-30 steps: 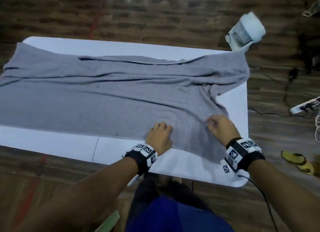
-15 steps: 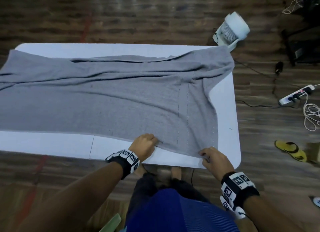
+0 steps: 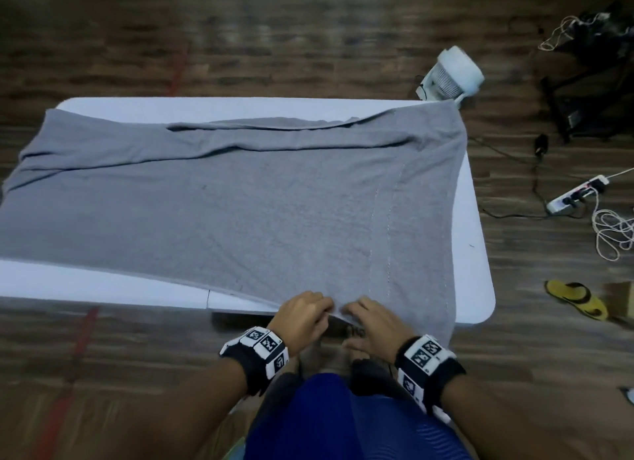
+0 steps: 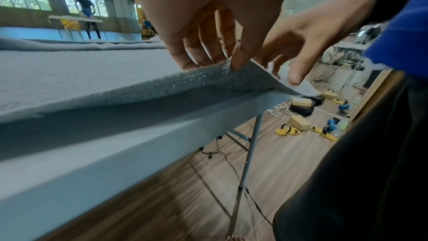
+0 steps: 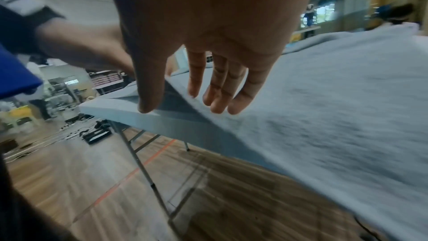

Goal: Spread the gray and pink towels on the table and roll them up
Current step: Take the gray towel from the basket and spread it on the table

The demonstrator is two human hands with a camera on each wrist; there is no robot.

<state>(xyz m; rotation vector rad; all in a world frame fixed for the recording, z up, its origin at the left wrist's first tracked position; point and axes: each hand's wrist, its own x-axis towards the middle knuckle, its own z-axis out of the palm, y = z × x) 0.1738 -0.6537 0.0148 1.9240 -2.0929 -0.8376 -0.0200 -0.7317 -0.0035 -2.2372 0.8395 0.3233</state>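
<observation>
A gray towel (image 3: pixel 240 202) lies spread across the white table (image 3: pixel 103 284), with a long fold along its far side and its right end draped over the near edge. My left hand (image 3: pixel 326 308) pinches the towel's near edge between thumb and fingers, as the left wrist view (image 4: pixel 222 65) shows. Right beside it, my right hand (image 3: pixel 350 313) holds the same edge, thumb below and fingers on top (image 5: pixel 178 102). The edge is lifted slightly off the table. No pink towel is in view.
A white fan (image 3: pixel 453 75) stands on the wooden floor beyond the table's far right corner. A power strip (image 3: pixel 576 195), loose cables and a yellow slipper (image 3: pixel 576 300) lie on the floor to the right. Folding table legs (image 4: pixel 252 135) stand below the near edge.
Both hands came back from the towel's surface to its near edge. The right hand then slid left until it met the left hand. The towel's right end now lies flatter.
</observation>
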